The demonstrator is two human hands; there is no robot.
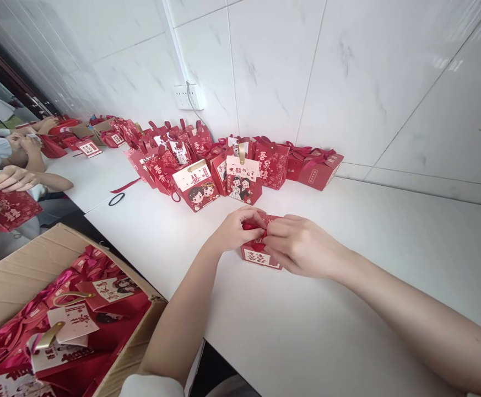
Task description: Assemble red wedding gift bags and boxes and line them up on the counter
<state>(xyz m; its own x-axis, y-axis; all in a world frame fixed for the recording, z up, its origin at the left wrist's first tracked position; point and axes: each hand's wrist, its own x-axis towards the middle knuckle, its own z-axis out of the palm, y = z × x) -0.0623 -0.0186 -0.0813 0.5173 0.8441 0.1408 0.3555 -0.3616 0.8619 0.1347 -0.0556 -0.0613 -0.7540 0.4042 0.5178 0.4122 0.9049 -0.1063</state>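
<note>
Packed boxes inside the carton seem done; right of the carton, our left hand and right hand are nearly closed, pinching the ribbon on a red box, whose tying looks unfinished; beyond the carton, we cannot tell whether standing boxes need more

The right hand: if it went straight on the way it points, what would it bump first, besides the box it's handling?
Most likely the left hand, just ahead at the red box; depth is unclear, so the two may already touch.
</note>
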